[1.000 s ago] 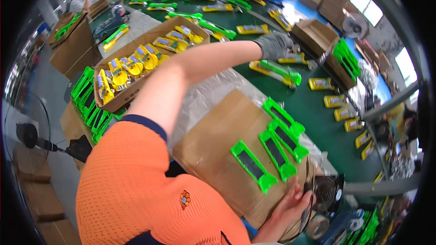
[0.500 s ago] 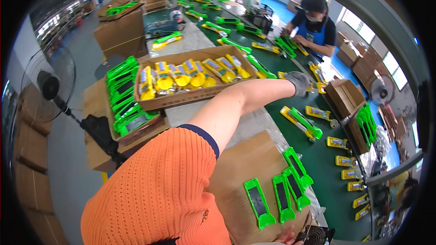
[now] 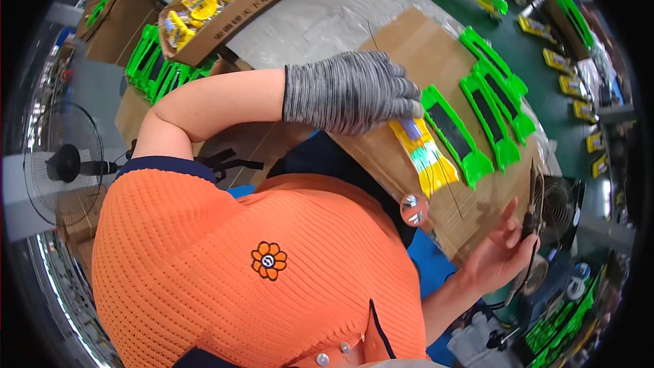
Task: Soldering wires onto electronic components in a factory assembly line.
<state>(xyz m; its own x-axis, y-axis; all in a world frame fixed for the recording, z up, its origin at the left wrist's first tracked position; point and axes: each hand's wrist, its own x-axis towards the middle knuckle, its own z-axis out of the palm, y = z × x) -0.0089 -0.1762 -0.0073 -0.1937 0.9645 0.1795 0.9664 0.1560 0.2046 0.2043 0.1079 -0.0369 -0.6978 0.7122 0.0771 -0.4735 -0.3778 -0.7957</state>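
The cardboard sheet (image 3: pixel 436 61) is bare along its upper left part, leaving room to pass there, while three green holders (image 3: pixel 487 105) crowd its right side just beside the yellow packaged item (image 3: pixel 424 157) under the gloved left hand (image 3: pixel 354 92). The bare right hand (image 3: pixel 501 252), holding a dark tool (image 3: pixel 530 215), sits against the sheet's lower edge near a small fan (image 3: pixel 555 201). The box of yellow packages (image 3: pixel 225 0) blocks the counter's (image 3: pixel 327 13) far left.

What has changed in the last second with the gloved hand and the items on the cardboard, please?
The gloved left hand has drawn back from the far green belt to the cardboard sheet, now holding a yellow packaged item beside the green card holders. The bare right hand stays at the sheet's near edge, its grip on a thin dark tool. The holders lie as before.
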